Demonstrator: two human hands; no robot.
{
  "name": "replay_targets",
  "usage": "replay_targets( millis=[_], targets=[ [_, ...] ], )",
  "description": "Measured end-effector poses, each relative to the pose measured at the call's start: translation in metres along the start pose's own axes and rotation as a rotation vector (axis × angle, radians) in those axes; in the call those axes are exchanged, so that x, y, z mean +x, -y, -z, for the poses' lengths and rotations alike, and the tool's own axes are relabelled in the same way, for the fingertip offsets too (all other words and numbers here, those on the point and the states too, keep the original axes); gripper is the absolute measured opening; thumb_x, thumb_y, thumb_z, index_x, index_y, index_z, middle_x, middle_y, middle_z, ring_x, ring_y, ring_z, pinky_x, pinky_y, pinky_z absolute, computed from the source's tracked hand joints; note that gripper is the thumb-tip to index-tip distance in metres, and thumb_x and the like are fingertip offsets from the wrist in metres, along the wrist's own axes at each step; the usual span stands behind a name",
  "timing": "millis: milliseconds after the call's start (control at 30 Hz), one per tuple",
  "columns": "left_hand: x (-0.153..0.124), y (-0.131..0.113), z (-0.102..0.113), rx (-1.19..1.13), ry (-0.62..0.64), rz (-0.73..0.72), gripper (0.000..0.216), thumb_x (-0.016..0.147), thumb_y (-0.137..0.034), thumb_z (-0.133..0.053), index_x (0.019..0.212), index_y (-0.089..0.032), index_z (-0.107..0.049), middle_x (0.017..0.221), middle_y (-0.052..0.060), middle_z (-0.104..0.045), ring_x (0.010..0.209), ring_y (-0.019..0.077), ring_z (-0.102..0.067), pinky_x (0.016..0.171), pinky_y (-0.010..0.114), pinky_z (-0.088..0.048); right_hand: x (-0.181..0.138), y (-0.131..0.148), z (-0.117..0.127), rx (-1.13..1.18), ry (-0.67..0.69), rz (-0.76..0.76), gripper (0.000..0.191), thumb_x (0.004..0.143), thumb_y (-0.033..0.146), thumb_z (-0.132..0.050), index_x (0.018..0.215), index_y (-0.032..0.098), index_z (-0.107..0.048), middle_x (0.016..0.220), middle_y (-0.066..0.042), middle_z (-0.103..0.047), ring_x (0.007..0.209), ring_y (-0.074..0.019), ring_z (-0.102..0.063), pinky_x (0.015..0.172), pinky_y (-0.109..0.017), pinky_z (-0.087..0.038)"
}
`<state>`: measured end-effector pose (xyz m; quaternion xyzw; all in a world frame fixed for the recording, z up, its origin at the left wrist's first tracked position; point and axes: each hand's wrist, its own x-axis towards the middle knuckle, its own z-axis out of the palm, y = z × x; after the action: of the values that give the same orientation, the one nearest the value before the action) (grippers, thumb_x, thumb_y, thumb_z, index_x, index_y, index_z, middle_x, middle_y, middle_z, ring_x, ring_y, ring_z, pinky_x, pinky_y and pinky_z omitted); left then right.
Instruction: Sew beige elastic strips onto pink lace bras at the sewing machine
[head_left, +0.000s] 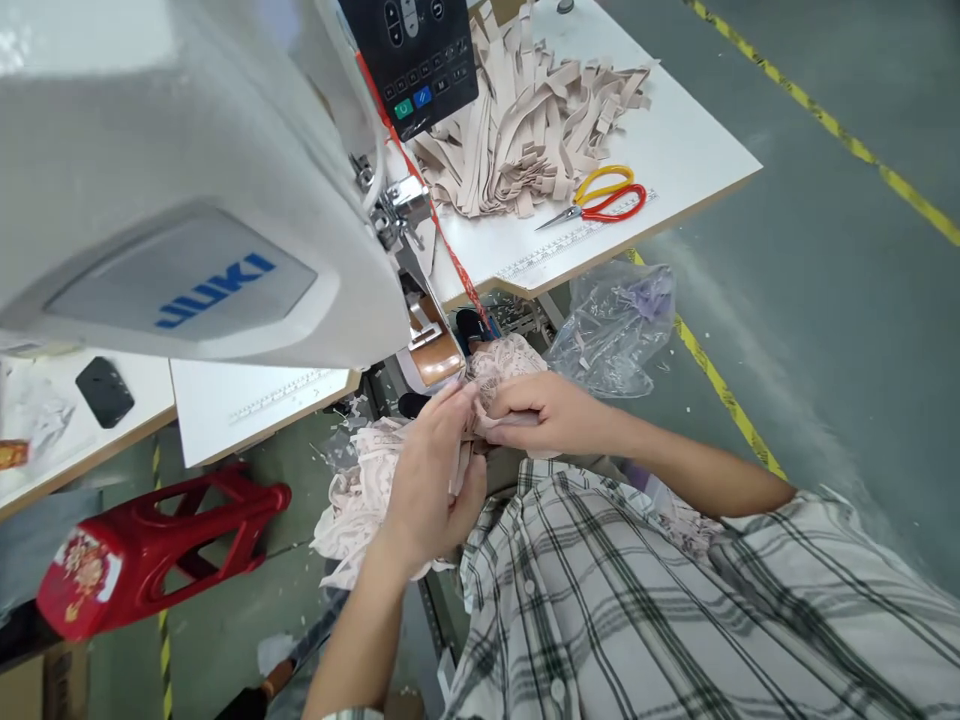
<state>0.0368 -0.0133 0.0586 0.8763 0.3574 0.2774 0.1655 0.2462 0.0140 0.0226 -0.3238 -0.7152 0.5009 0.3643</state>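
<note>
My left hand and my right hand are both closed on a pale pink lace fabric piece, held just in front of the sewing machine's post bed. More of the pink lace hangs bunched below my left hand. The fingers pinch the fabric edge between them. A white JUKI sewing machine looms above at the left, with a red thread or tape running down past its needle area.
A heap of beige elastic strips and red-and-yellow scissors lie on the white table. A clear plastic bag hangs beyond my right hand. A red plastic stool lies tipped on the floor at left.
</note>
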Motion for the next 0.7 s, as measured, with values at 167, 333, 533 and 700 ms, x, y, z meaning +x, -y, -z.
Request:
replay_targets(
  millis=[167, 333, 533, 700],
  targets=[
    [0.002, 0.022, -0.001, 0.038, 0.142, -0.104, 0.024, 0.090, -0.016, -0.059, 0.113, -0.018, -0.055, 0.092, 0.006, -0.071, 0.091, 0.0194, -0.068, 0.097, 0.042, -0.053, -0.004, 0.003, 0.001, -0.460, 0.079, 0.146, 0.021, 0.095, 0.027, -0.054, 0.079, 0.018, -0.064, 0.069, 0.002, -0.057, 0.066, -0.0101, -0.049, 0.061, -0.024, -0.030],
    [-0.013, 0.028, -0.012, 0.169, -0.125, -0.286, 0.016, 0.087, -0.006, -0.058, 0.085, -0.021, -0.053, 0.066, -0.002, -0.060, 0.066, 0.0136, -0.061, 0.070, 0.028, -0.057, -0.010, -0.008, -0.004, -0.873, -0.074, 0.415, 0.029, 0.099, 0.024, -0.044, 0.078, 0.021, -0.062, 0.061, 0.002, -0.052, 0.060, -0.0125, -0.042, 0.061, -0.029, -0.029],
    [-0.016, 0.025, -0.012, 0.256, -0.239, -0.394, 0.021, 0.082, -0.002, -0.064, 0.080, -0.021, -0.054, 0.058, -0.004, -0.056, 0.059, 0.0127, -0.060, 0.063, 0.026, -0.057, -0.009, -0.012, -0.013, -0.880, -0.145, 0.510, 0.027, 0.098, 0.021, -0.047, 0.076, 0.023, -0.062, 0.056, 0.004, -0.052, 0.056, -0.0114, -0.041, 0.061, -0.029, -0.032],
    [-0.023, 0.033, -0.012, 0.205, -0.244, -0.335, 0.019, 0.083, -0.004, -0.064, 0.086, -0.021, -0.057, 0.063, -0.004, -0.055, 0.063, 0.0116, -0.060, 0.066, 0.026, -0.057, -0.006, -0.009, -0.009, -0.722, -0.097, 0.406, 0.025, 0.098, 0.026, -0.048, 0.084, 0.023, -0.069, 0.057, 0.003, -0.053, 0.057, -0.0115, -0.042, 0.060, -0.029, -0.031]
  ],
)
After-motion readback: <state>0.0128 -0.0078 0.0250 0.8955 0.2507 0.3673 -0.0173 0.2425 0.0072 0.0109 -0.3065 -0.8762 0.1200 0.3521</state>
